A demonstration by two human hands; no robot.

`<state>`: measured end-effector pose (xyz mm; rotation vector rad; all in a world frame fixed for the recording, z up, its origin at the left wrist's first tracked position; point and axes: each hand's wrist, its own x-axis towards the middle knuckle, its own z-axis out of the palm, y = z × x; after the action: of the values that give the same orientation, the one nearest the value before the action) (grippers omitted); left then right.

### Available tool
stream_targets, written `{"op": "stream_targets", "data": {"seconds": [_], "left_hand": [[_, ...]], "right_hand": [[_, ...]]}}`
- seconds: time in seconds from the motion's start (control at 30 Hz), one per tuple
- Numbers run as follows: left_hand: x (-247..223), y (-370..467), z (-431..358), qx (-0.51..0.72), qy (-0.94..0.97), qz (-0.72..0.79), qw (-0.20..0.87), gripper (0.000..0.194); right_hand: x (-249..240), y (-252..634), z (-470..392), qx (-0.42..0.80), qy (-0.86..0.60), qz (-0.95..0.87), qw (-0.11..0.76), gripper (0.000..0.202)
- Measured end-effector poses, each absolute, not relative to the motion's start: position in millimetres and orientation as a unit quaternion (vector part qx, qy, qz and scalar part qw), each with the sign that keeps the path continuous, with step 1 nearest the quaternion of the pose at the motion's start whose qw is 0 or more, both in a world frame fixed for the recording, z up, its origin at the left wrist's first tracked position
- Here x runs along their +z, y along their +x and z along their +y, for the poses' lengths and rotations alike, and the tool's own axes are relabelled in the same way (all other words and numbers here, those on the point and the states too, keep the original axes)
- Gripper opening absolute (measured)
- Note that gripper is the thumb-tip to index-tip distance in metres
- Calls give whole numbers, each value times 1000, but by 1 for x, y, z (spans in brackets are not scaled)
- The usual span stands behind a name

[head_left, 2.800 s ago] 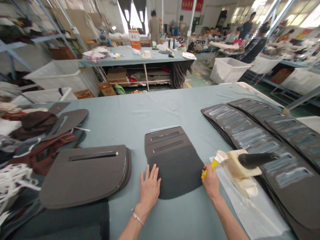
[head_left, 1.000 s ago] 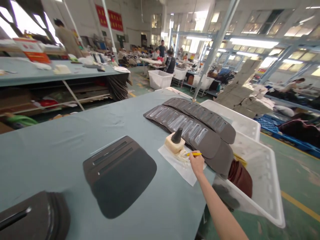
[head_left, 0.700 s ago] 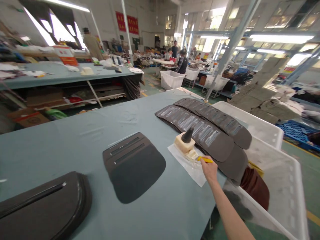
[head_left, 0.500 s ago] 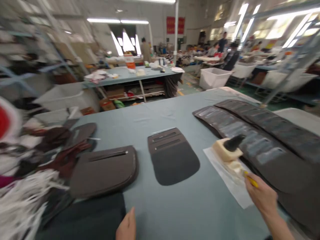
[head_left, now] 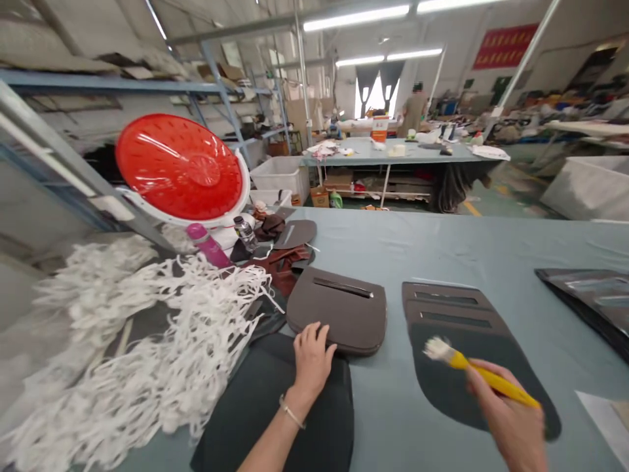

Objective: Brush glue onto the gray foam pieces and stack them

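My right hand [head_left: 511,413] is closed around the yellow handle of a paintbrush [head_left: 486,379]. Its pale bristles are over a dark flat panel [head_left: 452,347] with two slots near its far edge; I cannot tell whether they touch it. My left hand [head_left: 313,357], a bracelet on its wrist, rests with fingers apart at the near edge of a stack of brown panels [head_left: 339,308] with one long slot. Beneath that hand lies a black panel [head_left: 289,413], partly under the forearm.
White strips [head_left: 162,354] are heaped at the left, beside a pink bottle [head_left: 209,246] and a tilted red round lid-like thing [head_left: 181,167]. More dark panels [head_left: 594,295] lie at the right of the blue-green table [head_left: 383,255]. White paper [head_left: 602,419] sits at the right front.
The view has turned left. My right hand has carried the brush from the cream-coloured container to above the slotted panel. My left hand has reached forward to the brown stack.
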<state>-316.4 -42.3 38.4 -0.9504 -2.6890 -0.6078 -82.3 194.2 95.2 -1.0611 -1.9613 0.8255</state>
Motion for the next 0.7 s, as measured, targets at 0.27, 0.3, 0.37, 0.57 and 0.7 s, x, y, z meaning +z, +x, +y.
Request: {"op": "stream_targets", "data": {"seconds": [0.27, 0.3, 0.37, 0.57, 0.7], "left_hand": [[28, -339, -52, -216, -340, -910, 98, 32], [26, -343, -55, -220, -344, -908, 96, 32], [24, -349, -59, -227, -345, -906, 91, 33], [29, -357, -65, -249, -343, -904, 52, 30], [28, -360, -65, -258, -344, -901, 52, 31]], "right_hand": [[107, -357, 41, 528, -198, -779, 274, 23], [102, -376, 33, 528, -182, -787, 262, 22], [92, -408, 25, 518, -164, -803, 244, 21], [74, -473, 47, 419, -300, -771, 373, 28], [69, -466, 82, 391, -351, -770, 361, 32]]}}
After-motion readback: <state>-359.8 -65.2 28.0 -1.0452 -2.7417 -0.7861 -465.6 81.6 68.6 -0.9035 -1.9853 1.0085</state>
